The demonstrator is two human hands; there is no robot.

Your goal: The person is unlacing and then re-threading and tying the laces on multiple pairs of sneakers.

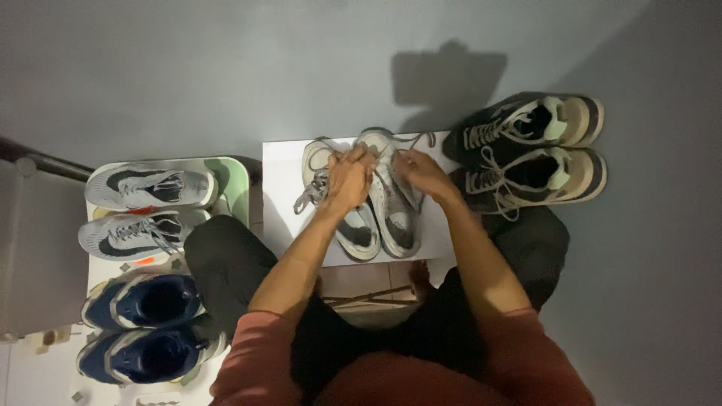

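**Both hands at the laces of a grey pair on a white board**

While the person sits with knees spread, a white board (289, 188) lies on the floor between the legs, and a pair of light grey lace-up sneakers (376, 203) stands on it. The pair sits toward the board's right half, leaving a bare strip along the left edge and a narrower one at the right edge. Their toes reach the far edge of the board, close under the grey wall (226, 68); their heels come near the near edge. Each shoe's long axis runs from near edge to far edge, toes pointing away from the person, the left shoe angled slightly outward.

The left hand (348, 180) rests over the tongue area between the two shoes, fingers curled closed on the laces (316, 184), of which a loose loop trails toward the left. The right hand (423, 171) is at the right shoe's upper part, fingers bent and pinching a lace that runs off toward the far right corner.

Just off the board's right edge a dark pair with pale soles (538, 154) lies sideways, nearly touching the right wrist. Off the left edge, beyond the left knee, stand a grey knit pair (143, 210) on a pale green mat (237, 184) and, nearer, a navy pair (147, 327). Free room is mostly the bare left strip.
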